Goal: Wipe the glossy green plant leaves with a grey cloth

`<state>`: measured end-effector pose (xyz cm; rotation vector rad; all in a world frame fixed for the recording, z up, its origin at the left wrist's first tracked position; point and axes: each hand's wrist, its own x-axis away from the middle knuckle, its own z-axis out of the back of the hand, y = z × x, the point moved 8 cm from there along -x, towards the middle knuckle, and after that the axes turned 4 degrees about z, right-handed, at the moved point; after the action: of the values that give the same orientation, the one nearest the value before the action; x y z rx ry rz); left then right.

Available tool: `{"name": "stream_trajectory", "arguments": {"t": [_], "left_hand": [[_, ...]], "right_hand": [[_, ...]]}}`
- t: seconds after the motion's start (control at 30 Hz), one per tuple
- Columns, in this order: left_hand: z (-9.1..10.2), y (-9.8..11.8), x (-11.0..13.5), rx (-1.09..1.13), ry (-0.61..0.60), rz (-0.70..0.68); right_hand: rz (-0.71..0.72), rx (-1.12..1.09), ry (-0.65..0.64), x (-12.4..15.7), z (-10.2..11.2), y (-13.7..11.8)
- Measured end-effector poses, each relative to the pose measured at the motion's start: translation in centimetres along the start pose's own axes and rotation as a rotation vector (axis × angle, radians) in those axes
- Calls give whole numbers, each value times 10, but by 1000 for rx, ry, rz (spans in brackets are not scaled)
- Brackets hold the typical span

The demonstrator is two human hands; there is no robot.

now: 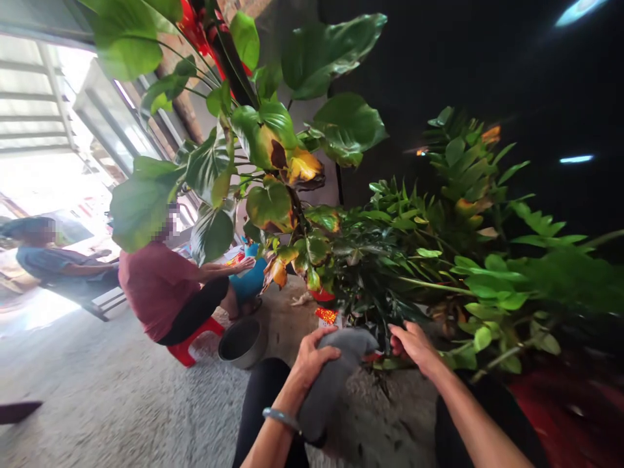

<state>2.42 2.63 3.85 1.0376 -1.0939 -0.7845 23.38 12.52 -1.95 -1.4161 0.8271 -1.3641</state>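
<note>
My left hand [314,361] is closed on a limp grey cloth [336,374], which hangs down between my knees. Pinched fingers of my right hand [409,344] hold the tip of a dark green leaf [385,318] on a low bushy plant [370,279]. Part of that leaf is lost among the others, so its full shape is hidden. Just left of the right hand, the upper end of the cloth comes near the foliage. Over both hands rises a tall broad-leaved plant [273,201] with several yellow and brown leaves.
A grey bucket [241,344] stands on the concrete floor [121,403] to my left. Beyond it, a person in a red shirt [156,279] sits on a red stool [188,351], near a blue container [248,279]. Another person [53,260] sits farther left. Feathery green plants [507,260] crowd the right side.
</note>
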Motion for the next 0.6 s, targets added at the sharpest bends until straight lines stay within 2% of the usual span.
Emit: {"name": "stream_trajectory", "arguments": {"t": [0.1, 0.17, 0.2, 0.23, 0.3, 0.37, 0.43, 0.5, 0.53, 0.6], "left_hand": [[27, 47, 5, 93, 203, -194], [32, 76, 3, 166, 295, -323], [28, 83, 0, 185, 313, -358], [22, 85, -4, 184, 312, -354], [0, 72, -12, 122, 245, -260], [-26, 45, -11, 14, 77, -128], [-44, 22, 1, -63, -130, -33], [-41, 15, 16, -48, -230, -5], [-30, 20, 20, -12, -206, -25], [5, 49, 22, 74, -13, -157]], "right_hand": [[8, -5, -2, -1, 1, 0], [17, -10, 6, -3, 0, 0], [20, -13, 11, -5, -2, -1], [20, -14, 16, -6, -3, -1], [13, -12, 20, -8, -5, 0], [-2, -4, 17, -9, -4, 2], [-13, 1, 8, -8, -1, 4], [-9, -5, -2, -6, 3, 5], [-2, -13, -4, -5, 4, 4], [14, -28, -3, -2, 6, 1]]}}
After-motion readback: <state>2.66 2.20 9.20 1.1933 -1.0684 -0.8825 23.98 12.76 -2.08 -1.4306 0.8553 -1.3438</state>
